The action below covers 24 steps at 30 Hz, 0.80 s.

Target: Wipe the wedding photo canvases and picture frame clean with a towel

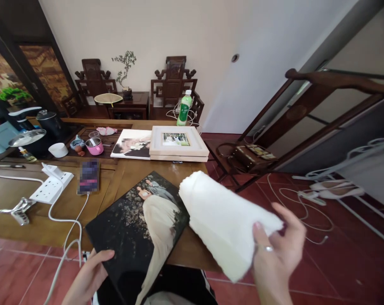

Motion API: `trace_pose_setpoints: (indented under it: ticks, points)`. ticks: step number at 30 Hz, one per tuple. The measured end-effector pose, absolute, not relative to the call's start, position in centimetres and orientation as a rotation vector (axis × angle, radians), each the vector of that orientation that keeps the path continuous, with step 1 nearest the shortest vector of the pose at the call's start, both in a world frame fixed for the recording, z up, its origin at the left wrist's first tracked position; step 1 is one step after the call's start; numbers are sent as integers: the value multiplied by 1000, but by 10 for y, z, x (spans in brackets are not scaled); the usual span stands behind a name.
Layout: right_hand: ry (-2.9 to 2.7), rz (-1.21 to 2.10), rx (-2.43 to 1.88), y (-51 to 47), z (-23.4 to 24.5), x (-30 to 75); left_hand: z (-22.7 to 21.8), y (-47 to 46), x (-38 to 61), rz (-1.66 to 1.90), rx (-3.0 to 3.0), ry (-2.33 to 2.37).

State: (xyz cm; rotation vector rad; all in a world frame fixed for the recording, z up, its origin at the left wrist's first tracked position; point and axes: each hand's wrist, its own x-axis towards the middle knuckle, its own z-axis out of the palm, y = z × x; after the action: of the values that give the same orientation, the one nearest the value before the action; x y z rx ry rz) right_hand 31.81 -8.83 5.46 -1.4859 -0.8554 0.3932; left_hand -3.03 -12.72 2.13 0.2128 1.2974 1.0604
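A dark photo album (125, 228) with a couple in wedding clothes on its cover lies tilted at the table's front edge. My left hand (92, 271) grips its lower left corner, thumb on top and fingers underneath. A folded white cloth (220, 216) with ragged edges hangs from my right hand (279, 245), pinched between thumb and fingers at its right end. The cloth's left end overlaps the album's right side; whether they touch I cannot tell. There is a ring on my right hand.
Pale wooden picture frames (198, 146) are stacked beside another photo print (131, 144). Behind them stands a green bottle (185, 109). A phone (89, 177), a white power strip (52, 186), cables and a pink cup (94, 146) occupy the table's left. A chair holds a brown bag (254, 157).
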Motion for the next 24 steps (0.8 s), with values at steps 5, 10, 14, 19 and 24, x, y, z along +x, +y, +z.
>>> trace_pose_setpoints:
  ticks: [5, 10, 14, 19, 24]
  points:
    - [-555, 580, -1526, -65, 52, 334, 29, -105, -24, 988, 230, 1390]
    - [-491, 706, -1464, -57, 25, 356, 42, -90, -11, 1080, 442, 1438]
    - [-326, 692, -1475, -60, 21, 353, 43, -82, -9, 1119, 629, 1502]
    - [-353, 724, -1515, -62, 20, 345, 39, -71, -16, 1059, 704, 1478]
    - [-503, 1169, -1521, -60, 27, 353, 40, -66, -22, 1029, 735, 1452]
